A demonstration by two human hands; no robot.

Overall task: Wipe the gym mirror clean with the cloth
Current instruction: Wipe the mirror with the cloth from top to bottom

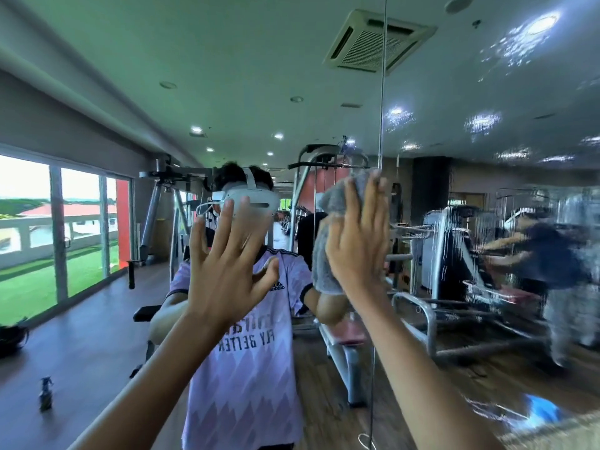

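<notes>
Grey cloth point(334, 204), lilac shirt point(246, 384) — pale zigzag pattern, white headset point(256, 198), green lawn point(84, 277), brown floor point(81, 336)

Two hands were raised: one left hand point(227, 264) and one right hand point(355, 245). There was one grey cloth point(336, 203). The mirror point(130, 76) had two panels, divided by one vertical seam point(382, 108). Reflected in it were one spray bottle point(45, 394) on the floor, one ceiling air vent point(378, 40), and two people: one person in a lilac shirt point(246, 384) wearing one white headset point(256, 198), and one blurred person point(548, 254) at the right. Three window panes point(81, 222) showed at the left.
</notes>
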